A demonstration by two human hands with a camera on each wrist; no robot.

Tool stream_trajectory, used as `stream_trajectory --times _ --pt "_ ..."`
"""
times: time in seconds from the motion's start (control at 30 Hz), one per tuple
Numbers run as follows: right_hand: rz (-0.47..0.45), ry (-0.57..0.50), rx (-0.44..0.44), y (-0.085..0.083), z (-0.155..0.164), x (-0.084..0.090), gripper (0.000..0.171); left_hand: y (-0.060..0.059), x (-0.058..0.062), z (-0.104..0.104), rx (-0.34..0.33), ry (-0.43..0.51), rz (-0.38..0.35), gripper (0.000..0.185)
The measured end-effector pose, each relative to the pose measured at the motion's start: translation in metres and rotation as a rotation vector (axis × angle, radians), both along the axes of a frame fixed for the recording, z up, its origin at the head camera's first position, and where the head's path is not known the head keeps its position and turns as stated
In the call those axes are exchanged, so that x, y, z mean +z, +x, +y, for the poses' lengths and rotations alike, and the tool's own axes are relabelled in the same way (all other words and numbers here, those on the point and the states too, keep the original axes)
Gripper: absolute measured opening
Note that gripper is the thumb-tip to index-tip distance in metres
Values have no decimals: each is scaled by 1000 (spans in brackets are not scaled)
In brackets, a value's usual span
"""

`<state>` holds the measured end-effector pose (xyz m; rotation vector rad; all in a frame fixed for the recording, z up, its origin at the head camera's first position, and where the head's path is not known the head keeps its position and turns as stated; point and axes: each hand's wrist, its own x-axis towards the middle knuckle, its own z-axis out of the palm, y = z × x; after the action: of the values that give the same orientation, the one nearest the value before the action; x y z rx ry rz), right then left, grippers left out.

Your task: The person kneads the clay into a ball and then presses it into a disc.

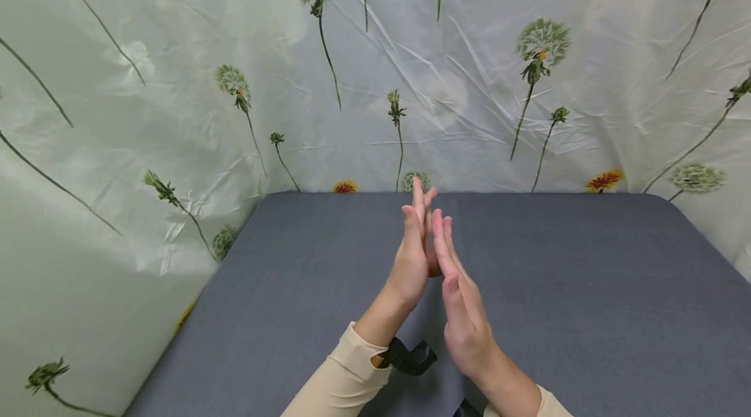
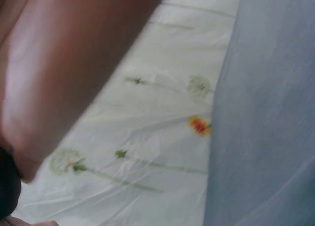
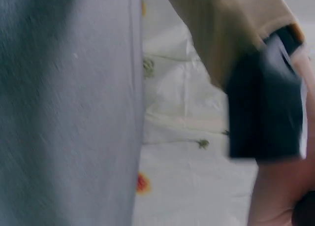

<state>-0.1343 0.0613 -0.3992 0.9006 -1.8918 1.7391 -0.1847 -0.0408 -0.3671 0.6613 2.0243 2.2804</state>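
Both hands are raised over the grey table, palms turned toward each other. My left hand [image 1: 412,267] is the farther one, its fingers straight and pointing up and away. Lower and nearer is my right hand [image 1: 466,319], also with straight fingers, its fingertips overlapping the left palm's edge in the head view. No object shows between the palms. A black wrist device [image 1: 413,357] sits at the left cuff and also fills part of the right wrist view. Blurred bare skin takes up the upper left of the left wrist view.
The grey table [image 1: 305,260] has a rounded far corner at right. Pale cloth [image 1: 364,143] printed with dandelions and orange flowers hangs behind it and along the left side. Beige sleeves [image 1: 343,374] cover the forearms.
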Motion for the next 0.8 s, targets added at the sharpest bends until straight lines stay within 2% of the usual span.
stream_trajectory --times 0.13,0.23,0.4,0.53,0.7,0.8 --pt "28 -21 -37 -6 14 8 59 10 -9 16 -83 -27 10 87" --pt "-13 -27 -39 -10 24 12 60 18 -11 25 -103 -79 55 81" --pt "-79 -18 -35 -16 31 11 60 28 -4 27 -39 -164 103 74" --pt "-114 -27 13 -18 24 6 59 31 5 20 12 -153 146 76" --pt "-122 -23 87 -14 10 -2 58 25 13 7 68 -82 202 82" --pt "-113 -10 109 -7 4 -3 57 16 13 1 103 -64 201 87"
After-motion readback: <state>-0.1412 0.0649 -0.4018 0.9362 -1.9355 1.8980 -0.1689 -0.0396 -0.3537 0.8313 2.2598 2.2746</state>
